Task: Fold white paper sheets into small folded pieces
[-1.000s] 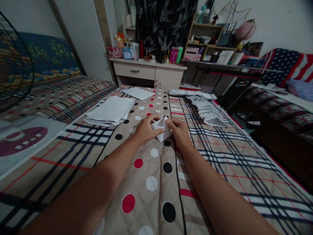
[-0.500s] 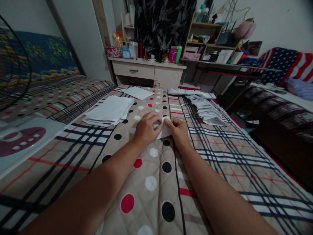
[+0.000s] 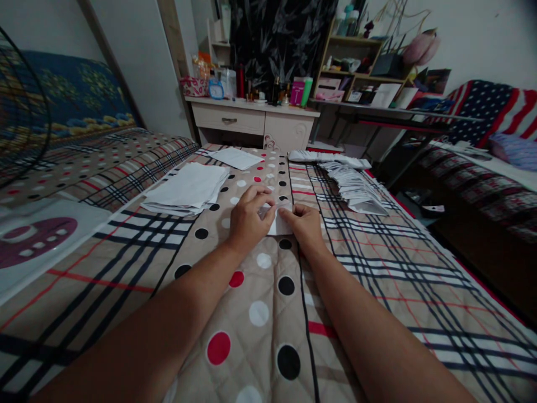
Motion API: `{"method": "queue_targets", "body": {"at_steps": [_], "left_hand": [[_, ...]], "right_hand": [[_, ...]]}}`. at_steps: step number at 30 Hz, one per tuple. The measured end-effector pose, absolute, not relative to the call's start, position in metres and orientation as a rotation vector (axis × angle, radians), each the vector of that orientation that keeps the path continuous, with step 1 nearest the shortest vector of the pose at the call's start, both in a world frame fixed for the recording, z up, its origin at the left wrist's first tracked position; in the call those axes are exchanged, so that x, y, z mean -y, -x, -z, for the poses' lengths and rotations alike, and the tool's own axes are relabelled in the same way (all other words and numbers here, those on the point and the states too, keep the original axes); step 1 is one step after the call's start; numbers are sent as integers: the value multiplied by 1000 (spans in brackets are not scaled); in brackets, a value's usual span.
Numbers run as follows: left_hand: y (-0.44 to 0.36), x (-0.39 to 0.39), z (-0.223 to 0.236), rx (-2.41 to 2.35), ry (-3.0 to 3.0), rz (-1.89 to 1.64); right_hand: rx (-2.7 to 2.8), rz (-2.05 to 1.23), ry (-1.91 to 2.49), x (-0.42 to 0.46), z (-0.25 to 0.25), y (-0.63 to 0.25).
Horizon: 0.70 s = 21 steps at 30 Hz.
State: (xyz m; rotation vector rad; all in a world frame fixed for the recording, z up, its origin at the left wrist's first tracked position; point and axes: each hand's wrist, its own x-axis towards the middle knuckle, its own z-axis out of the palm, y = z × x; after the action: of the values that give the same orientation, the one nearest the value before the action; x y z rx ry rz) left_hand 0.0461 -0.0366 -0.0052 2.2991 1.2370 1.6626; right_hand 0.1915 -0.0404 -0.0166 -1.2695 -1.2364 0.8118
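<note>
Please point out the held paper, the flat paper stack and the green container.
Held paper (image 3: pixel 280 226), head view: its visible face.
Flat paper stack (image 3: pixel 189 186), head view: top sheet.
Green container (image 3: pixel 306 92), head view: its middle.

Head view, facing forward and down.
Looks from above the bed (image 3: pixel 241 322), close over both forearms (image 3: pixel 180 313), to left hand (image 3: pixel 249 217) and right hand (image 3: pixel 307 225) near mid-frame; reaches the dresser (image 3: pixel 243 123), farther off, toward top.

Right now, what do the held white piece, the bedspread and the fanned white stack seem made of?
Held white piece: probably matte paper, thin and straight-edged. Bedspread: fabric, dull finish; quilted lines and soft puckers show. Fanned white stack: likely matte paper too, from its many thin, layered edges.
</note>
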Motion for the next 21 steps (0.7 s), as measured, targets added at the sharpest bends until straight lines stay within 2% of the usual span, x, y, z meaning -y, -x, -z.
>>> {"method": "queue_targets", "body": {"at_steps": [7,14,21], "left_hand": [[-44,36,7,-1226,-2453,-1549],[-43,29,12,-1236,-2358,-1551],[-43,29,13,-1292,-2192,-1548]], "right_hand": [[1232,-892,1139,41,17,-192],[1239,-1023,1089,42,15,-192],[1310,-905,1100,44,12,-191]]}}
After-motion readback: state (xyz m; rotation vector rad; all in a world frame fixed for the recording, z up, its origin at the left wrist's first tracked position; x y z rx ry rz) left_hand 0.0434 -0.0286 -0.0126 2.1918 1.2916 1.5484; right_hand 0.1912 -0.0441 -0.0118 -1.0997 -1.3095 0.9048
